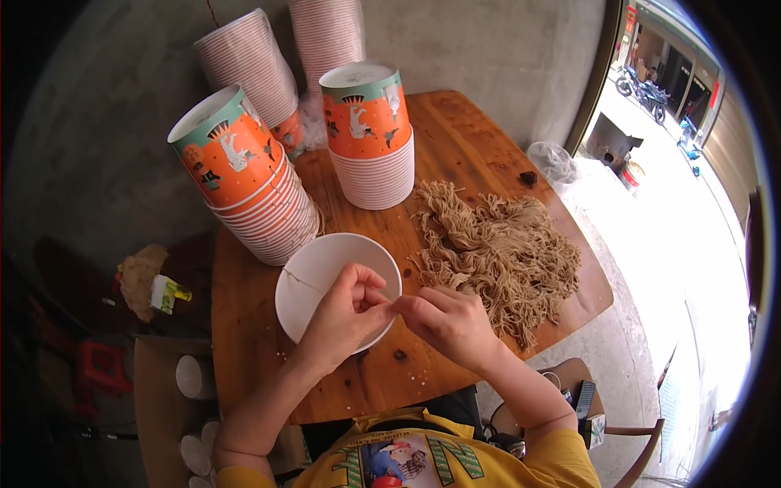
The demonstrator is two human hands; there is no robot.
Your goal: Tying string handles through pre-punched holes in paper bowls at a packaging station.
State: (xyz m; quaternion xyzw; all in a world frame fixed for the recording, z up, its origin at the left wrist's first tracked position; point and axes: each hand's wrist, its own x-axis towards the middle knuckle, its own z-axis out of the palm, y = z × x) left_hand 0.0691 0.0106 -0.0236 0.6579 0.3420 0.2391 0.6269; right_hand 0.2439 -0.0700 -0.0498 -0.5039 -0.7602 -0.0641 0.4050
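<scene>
My left hand point(346, 313) rests over the near rim of a white paper bowl point(313, 268) on the wooden table point(455, 138). My right hand point(447, 321) meets it fingertip to fingertip just right of the bowl. Between the fingers of both hands I pinch a thin tan noodle strand point(392, 305). One more thin strand lies across the bowl's left inside. A loose heap of tan noodles point(500, 248) lies on the table just beyond my right hand.
Stacks of orange printed paper cups point(244, 175) point(370, 134) stand upside down behind the bowl, with more striped stacks point(252, 61) against the concrete wall. A box with cups point(195, 378) sits lower left. A chair point(634, 443) and sunlit pavement lie right.
</scene>
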